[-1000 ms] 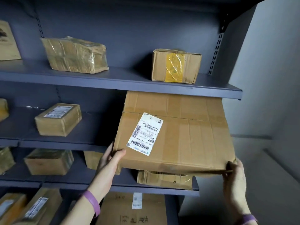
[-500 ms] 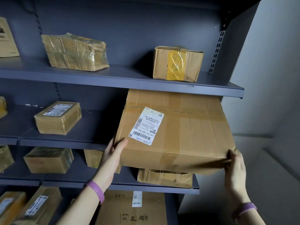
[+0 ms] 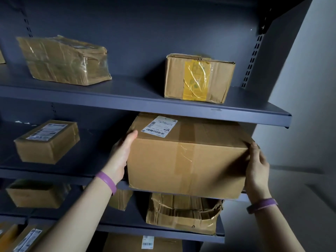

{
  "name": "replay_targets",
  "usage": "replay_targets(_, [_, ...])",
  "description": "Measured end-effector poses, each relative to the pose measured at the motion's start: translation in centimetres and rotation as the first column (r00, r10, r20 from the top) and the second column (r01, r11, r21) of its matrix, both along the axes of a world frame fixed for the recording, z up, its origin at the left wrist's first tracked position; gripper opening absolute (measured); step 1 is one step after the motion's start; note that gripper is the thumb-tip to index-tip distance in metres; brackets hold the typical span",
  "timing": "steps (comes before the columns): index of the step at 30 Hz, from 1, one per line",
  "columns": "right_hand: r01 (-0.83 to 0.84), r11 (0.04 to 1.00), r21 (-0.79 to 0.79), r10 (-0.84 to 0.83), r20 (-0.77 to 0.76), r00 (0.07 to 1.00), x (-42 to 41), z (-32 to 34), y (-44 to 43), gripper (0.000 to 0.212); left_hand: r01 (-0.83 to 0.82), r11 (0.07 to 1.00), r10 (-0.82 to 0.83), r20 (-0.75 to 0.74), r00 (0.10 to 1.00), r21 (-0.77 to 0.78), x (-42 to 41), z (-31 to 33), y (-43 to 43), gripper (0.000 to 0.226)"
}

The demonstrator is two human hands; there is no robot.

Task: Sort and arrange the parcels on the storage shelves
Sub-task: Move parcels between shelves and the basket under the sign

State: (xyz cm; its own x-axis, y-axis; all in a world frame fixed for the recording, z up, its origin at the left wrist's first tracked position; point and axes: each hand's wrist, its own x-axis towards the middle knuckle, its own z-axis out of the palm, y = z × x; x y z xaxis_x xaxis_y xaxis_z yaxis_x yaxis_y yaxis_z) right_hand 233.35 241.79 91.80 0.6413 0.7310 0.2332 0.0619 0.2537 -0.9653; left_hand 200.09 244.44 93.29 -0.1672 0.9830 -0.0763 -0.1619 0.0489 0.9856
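In the head view, the left hand and right hand are pressing flat against the sides of a big box sitting half-on the middle shelf; its overhanging front risks tipping off.

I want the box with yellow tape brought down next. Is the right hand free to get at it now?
Probably not yet: the right hand is gripping the large box. Once freed, the yellow-taped box stands unobstructed near its shelf's front edge.

Grey shelves bearing cardboard parcels
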Motion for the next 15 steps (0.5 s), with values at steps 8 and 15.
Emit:
replay_targets(8, [-0.037, 0.999, -0.020, 0.038, 0.030, 0.999, 0.5, 0.2, 2.1, 0.061, -0.006, 1.000, 0.005, -0.016, 1.000, -0.010, 0.5, -0.2, 2.3, 0.059])
replay_targets(15, [0.050, 0.999, 0.008, -0.051, 0.095, 0.994, 0.5, -0.5, 2.3, 0.057, -0.011, 1.000, 0.012, -0.011, 1.000, 0.026, 0.6, -0.1, 1.8, 0.062])
